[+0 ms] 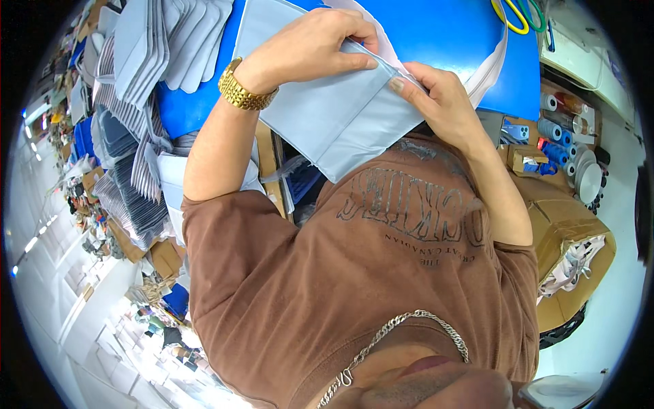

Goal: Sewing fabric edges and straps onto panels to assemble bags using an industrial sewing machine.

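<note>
A light grey-blue fabric panel [330,112] with a seam line across it lies over the front edge of the blue table, in front of my chest. My left hand [323,48], with a gold watch at its wrist, pinches the panel's upper edge between thumb and fingers. Close beside it, my right hand [436,95] pinches the same edge, its thumb on top. A pale pinkish-white fabric strip [489,71] runs along that edge behind both hands and curves off to the right. The fingertips beneath the cloth are partly hidden.
Stacked grey fabric pieces [144,51] lie on the left of the blue tabletop [436,31], above piles of striped cloth [129,112]. Scissors with yellow handles [512,19] rest at the far right. Thread spools [560,140] and a cardboard box [562,218] stand at the right.
</note>
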A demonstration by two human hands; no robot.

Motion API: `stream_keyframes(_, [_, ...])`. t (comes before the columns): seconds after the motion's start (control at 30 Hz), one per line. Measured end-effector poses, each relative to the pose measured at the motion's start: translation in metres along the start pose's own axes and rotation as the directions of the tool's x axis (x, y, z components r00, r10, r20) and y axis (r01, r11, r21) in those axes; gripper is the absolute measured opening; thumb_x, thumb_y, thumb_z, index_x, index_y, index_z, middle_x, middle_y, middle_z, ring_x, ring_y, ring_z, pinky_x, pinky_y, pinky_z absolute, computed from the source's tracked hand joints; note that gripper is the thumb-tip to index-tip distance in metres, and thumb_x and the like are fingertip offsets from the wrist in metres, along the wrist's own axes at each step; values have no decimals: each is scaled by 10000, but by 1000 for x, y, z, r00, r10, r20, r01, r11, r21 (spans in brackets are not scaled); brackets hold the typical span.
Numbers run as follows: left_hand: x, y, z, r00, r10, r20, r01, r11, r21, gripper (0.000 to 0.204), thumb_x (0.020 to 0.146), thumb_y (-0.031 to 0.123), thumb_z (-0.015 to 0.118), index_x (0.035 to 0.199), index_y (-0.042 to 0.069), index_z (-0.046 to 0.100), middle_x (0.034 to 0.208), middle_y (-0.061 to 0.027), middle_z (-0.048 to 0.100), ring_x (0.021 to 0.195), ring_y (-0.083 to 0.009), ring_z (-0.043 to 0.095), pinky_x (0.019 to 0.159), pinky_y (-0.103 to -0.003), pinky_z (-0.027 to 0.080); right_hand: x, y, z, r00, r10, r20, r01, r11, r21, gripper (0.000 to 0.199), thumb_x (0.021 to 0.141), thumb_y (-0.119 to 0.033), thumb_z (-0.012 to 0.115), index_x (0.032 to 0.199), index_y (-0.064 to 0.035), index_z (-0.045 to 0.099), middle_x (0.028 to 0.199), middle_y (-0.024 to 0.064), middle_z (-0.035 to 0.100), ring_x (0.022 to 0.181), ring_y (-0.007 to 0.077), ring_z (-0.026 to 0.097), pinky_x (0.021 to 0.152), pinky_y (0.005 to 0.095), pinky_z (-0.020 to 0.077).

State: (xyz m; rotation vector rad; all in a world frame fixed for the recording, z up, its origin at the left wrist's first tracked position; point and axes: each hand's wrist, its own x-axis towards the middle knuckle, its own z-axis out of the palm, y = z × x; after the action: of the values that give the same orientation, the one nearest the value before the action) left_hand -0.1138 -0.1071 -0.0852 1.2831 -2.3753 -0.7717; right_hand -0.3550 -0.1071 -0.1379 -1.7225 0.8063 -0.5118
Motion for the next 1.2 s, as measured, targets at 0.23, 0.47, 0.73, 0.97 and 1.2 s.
stream_keyframes(0.23, [1, 2, 1, 999, 28, -44, -28, 1000, 9, 233, 847, 251, 702, 963, 50, 699, 922, -93, 681, 831, -264, 638, 735, -354, 502, 1, -8, 1, 998, 57, 20, -56, 998, -33, 265, 973, -265, 589, 925, -7, 627, 619, 109, 469, 565, 180, 406, 534, 347, 353])
stream_keyframes(0.47, [25, -7, -34, 900, -71, 430, 91, 995, -28, 285, 939, 315, 619, 1022, 58, 710, 894, -111, 690, 768, -252, 644, 728, -363, 517, 0, -25, -7, 998, 10, 60, -4, 996, -92, 289, 975, -256, 585, 834, -4, 560, 608, 118, 395, 554, 223, 365, 531, 356, 341])
stream_keyframes(0.73, [34, -12, -98, 912, -165, 375, 213, 973, -90, 269, 964, 228, 609, 1061, -8, 693, 921, -157, 715, 822, -222, 654, 763, -336, 509, 7, -30, -29, 999, 40, -7, -40, 998, -39, 258, 978, -249, 583, 908, -5, 627, 632, 98, 454, 574, 175, 402, 529, 324, 348])
stream_keyframes(0.97, [61, -25, -118, 949, 249, 193, -264, 963, 58, 230, 954, 171, 593, 1059, -6, 694, 942, -170, 715, 833, -244, 661, 767, -354, 512, 30, -40, -64, 999, 31, 10, -31, 999, 12, 253, 982, -225, 577, 937, 14, 645, 665, 61, 515, 615, 134, 434, 561, 290, 379])
stream_keyframes(1.2, [117, -40, -124, 997, -5, 76, -6, 989, 148, 296, 977, 331, 577, 1019, 66, 700, 891, -117, 688, 754, -246, 636, 709, -353, 508, 61, -41, -111, 999, 36, -39, -29, 987, 159, 248, 989, -210, 575, 932, 20, 651, 710, 7, 561, 669, 82, 465, 599, 252, 396])
